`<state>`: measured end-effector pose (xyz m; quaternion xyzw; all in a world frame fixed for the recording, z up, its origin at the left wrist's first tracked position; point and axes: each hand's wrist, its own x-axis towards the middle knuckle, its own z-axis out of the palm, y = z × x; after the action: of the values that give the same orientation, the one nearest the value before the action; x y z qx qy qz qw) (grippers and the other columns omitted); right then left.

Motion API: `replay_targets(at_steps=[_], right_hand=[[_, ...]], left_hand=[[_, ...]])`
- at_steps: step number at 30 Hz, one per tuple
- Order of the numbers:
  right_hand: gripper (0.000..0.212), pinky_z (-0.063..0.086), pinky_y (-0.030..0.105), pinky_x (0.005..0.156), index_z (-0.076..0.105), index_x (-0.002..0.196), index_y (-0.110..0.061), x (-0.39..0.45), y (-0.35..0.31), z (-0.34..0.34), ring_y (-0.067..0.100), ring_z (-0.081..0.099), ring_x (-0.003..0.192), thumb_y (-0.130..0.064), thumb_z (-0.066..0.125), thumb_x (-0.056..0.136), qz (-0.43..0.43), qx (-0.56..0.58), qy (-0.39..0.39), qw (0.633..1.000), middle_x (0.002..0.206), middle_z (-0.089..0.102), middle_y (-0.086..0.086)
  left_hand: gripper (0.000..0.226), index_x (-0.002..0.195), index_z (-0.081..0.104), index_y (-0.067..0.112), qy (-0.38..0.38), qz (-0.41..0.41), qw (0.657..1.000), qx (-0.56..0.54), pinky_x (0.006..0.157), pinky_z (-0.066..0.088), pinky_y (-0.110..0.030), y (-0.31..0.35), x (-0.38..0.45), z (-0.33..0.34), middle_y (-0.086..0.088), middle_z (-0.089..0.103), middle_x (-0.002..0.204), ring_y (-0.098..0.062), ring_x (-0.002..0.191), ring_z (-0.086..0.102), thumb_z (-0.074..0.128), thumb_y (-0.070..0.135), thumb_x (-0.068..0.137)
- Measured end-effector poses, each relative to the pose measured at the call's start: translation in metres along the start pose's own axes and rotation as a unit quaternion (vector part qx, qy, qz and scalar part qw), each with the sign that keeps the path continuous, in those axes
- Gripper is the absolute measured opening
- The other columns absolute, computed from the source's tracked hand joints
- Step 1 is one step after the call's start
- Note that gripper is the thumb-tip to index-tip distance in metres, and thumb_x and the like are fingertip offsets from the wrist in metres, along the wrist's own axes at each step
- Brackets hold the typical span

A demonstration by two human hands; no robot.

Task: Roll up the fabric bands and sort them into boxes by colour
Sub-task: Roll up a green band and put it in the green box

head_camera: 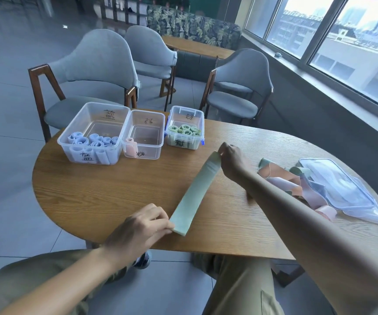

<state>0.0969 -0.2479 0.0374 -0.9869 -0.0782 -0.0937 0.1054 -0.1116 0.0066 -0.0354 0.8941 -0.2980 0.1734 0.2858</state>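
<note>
- Wooden table (pixel 106 192): I see three boxes at its far edge.
- Green band (pixel 192 192) lies flat, stretched mid-table.
- My left hand (pixel 142 226) pinches its near end.
- My right hand (pixel 231 159) pinches its far end.

Single head-worn wide-angle view, looking forward and down from above the seated person's lap. The rounded wooden tabletop (pixel 119 194) fills the middle ground at close range; three clear plastic boxes (pixel 142 135) lie toward 11 o'clock, grey upholstered chairs (pixel 97 71) toward 12 o'clock, the window wall (pixel 342 48) toward 2 o'clock. Both forearms enter from the lower edge. Straight lines bow near the frame edges.
</note>
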Motion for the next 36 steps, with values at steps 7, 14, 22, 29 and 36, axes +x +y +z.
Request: replay_targets(at_steps=[7, 14, 22, 29, 36], right_hand=[[0.025, 0.056, 0.041, 0.069, 0.059, 0.093, -0.014, 0.035, -0.036, 0.017, 0.030, 0.058, 0.080, 0.008, 0.058, 0.083, -0.063, 0.027, 0.029, 0.997, 0.092, 0.063, 0.007], [0.019, 0.053, 0.038, 0.068, 0.061, 0.104, -0.011, 0.026, -0.061, 0.014, 0.031, 0.062, 0.081, 0.002, 0.052, 0.093, -0.092, 0.040, 0.019, 0.995, 0.102, 0.064, 0.010], [0.018, 0.051, 0.037, 0.069, 0.062, 0.106, -0.012, 0.014, -0.053, 0.019, 0.033, 0.061, 0.087, -0.002, 0.053, 0.094, -0.098, 0.066, 0.003, 0.993, 0.107, 0.065, 0.010], [0.008, 0.055, 0.042, 0.073, 0.063, 0.100, -0.012, -0.009, -0.037, 0.009, 0.028, 0.062, 0.082, -0.011, 0.058, 0.094, -0.125, 0.112, 0.007, 0.986, 0.096, 0.067, 0.006], [0.011, 0.048, 0.024, 0.067, 0.067, 0.105, -0.022, -0.071, -0.028, -0.005, 0.006, 0.062, 0.076, -0.023, 0.063, 0.095, -0.145, 0.175, -0.017, 0.974, 0.097, 0.068, -0.009]], left_hand=[[0.007, 0.096, 0.072, 0.025, 0.021, -0.047, 0.998, -0.027, 0.076, 0.050, -0.025, 0.024, 0.009, 0.026, 0.018, 0.057, 0.093, -0.005, 0.091, 0.054, 0.067, 0.030, 0.094], [0.012, 0.091, 0.070, 0.027, 0.013, -0.073, 0.997, -0.012, 0.073, 0.053, -0.027, 0.032, 0.012, 0.040, 0.018, 0.059, 0.092, -0.004, 0.089, 0.053, 0.064, 0.038, 0.090], [0.011, 0.094, 0.070, 0.030, -0.004, -0.077, 0.997, -0.013, 0.079, 0.050, -0.025, 0.031, 0.007, 0.043, 0.019, 0.060, 0.091, -0.004, 0.091, 0.054, 0.072, 0.037, 0.086], [0.012, 0.096, 0.069, 0.029, -0.013, -0.075, 0.997, -0.016, 0.080, 0.049, -0.024, 0.032, 0.007, 0.042, 0.021, 0.058, 0.093, -0.002, 0.091, 0.052, 0.073, 0.035, 0.087], [0.011, 0.092, 0.062, 0.032, -0.017, -0.073, 0.997, -0.009, 0.079, 0.049, -0.026, 0.032, 0.007, 0.040, 0.020, 0.057, 0.092, -0.002, 0.091, 0.051, 0.073, 0.032, 0.088]])
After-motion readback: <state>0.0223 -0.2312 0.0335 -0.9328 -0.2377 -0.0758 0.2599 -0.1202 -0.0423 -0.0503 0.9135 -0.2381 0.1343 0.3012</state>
